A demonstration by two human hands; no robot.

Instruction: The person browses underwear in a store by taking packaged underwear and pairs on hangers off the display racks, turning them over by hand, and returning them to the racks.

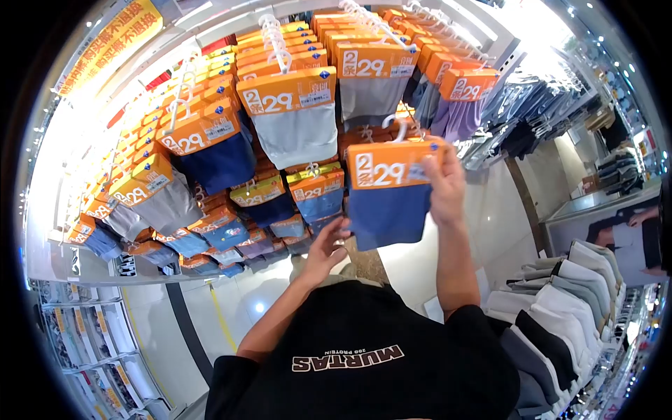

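My right hand [446, 183] is closed on the right end of an orange header card, holding up a pack of navy underwear [388, 213]. The card carries a large "29" and a white plastic hook on top. Beside the pack's lower left edge is my left hand [327, 250], its fingers apart and curved; whether a fingertip touches the fabric is unclear. Behind the held pack, similar packs hang in rows, among them a light grey pack [295, 133] and a grey one [373, 98].
White display hooks [274, 42] jut out from the rack above. Lower rows hold more packs, including a blue pack [320, 203]. Pale shirts [574, 301] hang at the right, and jeans [539, 98] at the upper right. Shelves [91, 336] stand at the lower left.
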